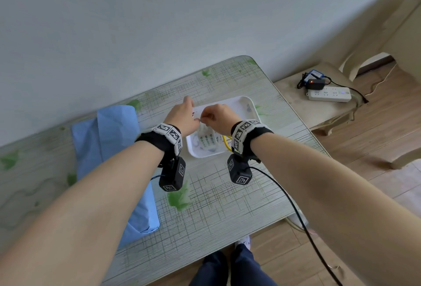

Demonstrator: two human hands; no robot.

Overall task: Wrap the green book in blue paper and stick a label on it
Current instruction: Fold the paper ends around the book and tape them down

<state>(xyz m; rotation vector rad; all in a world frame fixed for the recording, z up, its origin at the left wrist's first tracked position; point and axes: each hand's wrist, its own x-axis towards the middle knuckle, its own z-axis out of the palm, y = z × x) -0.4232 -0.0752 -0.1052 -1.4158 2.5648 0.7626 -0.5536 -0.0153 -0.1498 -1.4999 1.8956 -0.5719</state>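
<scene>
The book, wrapped all over in blue paper [109, 149], lies on the left of the table, and none of its green cover shows. Both hands are over the white tray [250, 105] at the table's far middle. My left hand [184, 117] holds a small white label sheet [201, 109] by its left edge. My right hand [218, 118] is curled, its fingertips pinched on the same sheet. Strips of white labels with green marks [207, 141] lie in the tray beneath my hands. The hands hide most of the held sheet.
A yellow item [225, 143] lies in the tray by my right wrist. A low side table to the right carries a white power strip [328, 94] and a black charger [315, 80]. A black cable [296, 212] runs from my right wrist past the table's near edge.
</scene>
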